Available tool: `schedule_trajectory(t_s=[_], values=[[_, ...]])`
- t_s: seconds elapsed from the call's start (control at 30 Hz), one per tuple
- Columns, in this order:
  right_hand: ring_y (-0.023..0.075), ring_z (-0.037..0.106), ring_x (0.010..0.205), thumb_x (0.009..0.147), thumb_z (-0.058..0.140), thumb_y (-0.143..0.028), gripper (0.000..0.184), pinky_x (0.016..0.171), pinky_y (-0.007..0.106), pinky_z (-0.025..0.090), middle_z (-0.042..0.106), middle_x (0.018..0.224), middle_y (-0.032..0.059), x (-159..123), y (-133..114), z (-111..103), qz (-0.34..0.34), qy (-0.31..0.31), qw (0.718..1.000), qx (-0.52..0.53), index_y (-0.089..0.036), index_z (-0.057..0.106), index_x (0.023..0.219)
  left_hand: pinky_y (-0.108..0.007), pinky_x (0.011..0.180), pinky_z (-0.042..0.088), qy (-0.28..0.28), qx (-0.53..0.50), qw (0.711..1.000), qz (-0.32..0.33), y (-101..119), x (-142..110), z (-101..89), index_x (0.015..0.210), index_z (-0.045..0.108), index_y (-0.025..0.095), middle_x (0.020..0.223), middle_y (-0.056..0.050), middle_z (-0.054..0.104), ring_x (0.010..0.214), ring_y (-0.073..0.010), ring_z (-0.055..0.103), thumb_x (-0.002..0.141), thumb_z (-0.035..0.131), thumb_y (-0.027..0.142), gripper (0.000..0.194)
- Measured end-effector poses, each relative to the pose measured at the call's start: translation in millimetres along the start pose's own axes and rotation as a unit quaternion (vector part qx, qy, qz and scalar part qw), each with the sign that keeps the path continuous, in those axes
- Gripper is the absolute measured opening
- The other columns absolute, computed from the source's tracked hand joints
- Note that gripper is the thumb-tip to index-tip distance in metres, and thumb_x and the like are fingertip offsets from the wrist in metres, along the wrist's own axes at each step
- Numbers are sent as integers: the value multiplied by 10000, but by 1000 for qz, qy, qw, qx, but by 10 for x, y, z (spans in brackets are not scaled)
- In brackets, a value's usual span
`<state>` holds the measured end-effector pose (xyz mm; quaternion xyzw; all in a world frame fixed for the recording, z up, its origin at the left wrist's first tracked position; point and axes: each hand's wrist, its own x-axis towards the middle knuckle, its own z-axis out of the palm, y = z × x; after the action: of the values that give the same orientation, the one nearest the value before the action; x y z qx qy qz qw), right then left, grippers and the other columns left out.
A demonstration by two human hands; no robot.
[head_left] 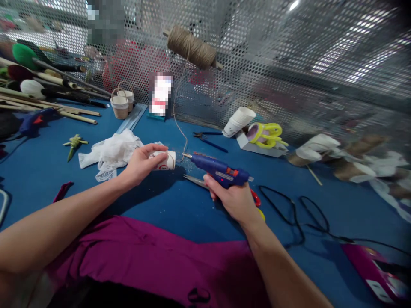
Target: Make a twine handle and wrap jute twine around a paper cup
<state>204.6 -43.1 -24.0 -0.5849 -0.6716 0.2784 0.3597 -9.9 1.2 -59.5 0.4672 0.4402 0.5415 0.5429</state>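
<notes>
My left hand (pixel 148 159) is closed around a small white paper cup (pixel 171 160) with red print, tipped on its side with one end toward the right. In my right hand (pixel 233 197) is a blue hot glue gun (pixel 218 168), gripped by its handle, its nozzle pointing left close to the cup's end. A strand of jute twine (pixel 176 122) runs down from a spool (pixel 192 46) to the cup's end, near the nozzle. Scissors (pixel 196 181) with red and yellow handles lie on the table, partly hidden beneath my right hand.
White lace (pixel 117 147) is heaped beyond my left hand. Pliers (pixel 212 141), stacked paper cups (pixel 239 121) and a yellow-handled tool (pixel 268 134) lie behind the glue gun. Two small twine-handled baskets (pixel 120 107) stand near a phone (pixel 160 94). A black cord (pixel 293 209) loops at right.
</notes>
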Motion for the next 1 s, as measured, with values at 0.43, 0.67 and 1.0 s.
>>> schedule_trajectory(t_s=[0.43,0.67,1.0], values=[[158,590,507,752,592,-282,132,494,264,470,614,508,-3,-32,-56,26,-86,-10,993,-75,-176,669,768,-213,534,483,-26,53,998,-19,17,1,-7,849,609,108,672,-26,632,558,-103,596,665,663,286,262],[187,617,549,714,616,-299,138,521,285,493,597,482,-5,-41,-85,1,-80,-10,995,-62,-211,614,607,-220,509,466,-23,57,997,-47,48,5,2,827,617,117,633,-25,627,515,-97,571,637,677,290,264],[214,642,636,692,592,-327,135,593,330,526,659,639,41,-19,-60,32,-63,-19,998,-7,-203,645,687,-233,508,457,-19,59,996,-60,57,7,12,793,624,119,617,-26,627,509,-108,568,619,681,277,242]])
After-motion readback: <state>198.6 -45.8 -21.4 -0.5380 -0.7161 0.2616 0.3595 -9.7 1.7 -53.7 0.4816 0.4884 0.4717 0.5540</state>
